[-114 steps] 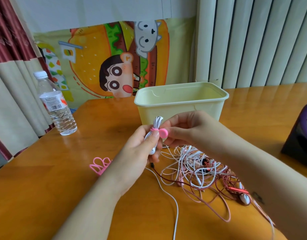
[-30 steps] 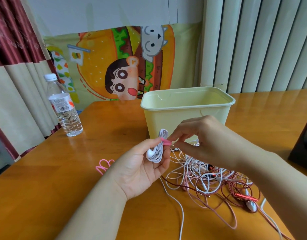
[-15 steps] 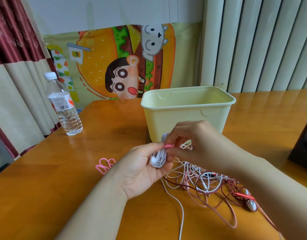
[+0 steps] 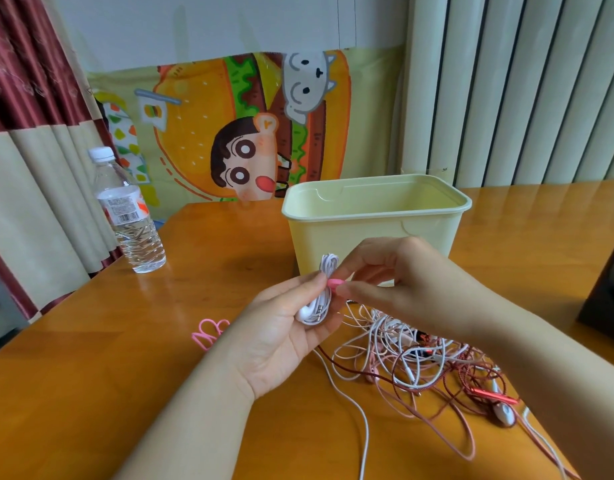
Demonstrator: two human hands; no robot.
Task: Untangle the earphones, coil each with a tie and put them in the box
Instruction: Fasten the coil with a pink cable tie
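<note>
While upright in the gripping left hand (image 4: 281, 337), white earphone coil (image 4: 322, 299), pink tie (image 4: 334, 283) in pinching right hand (image 4: 406, 282).

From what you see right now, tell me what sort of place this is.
Most likely a room in a home, not a workshop: a wooden table with pleated curtains behind it, a cartoon burger cloth hung on the wall, and a water bottle and tangle of earphones on the table.
</note>
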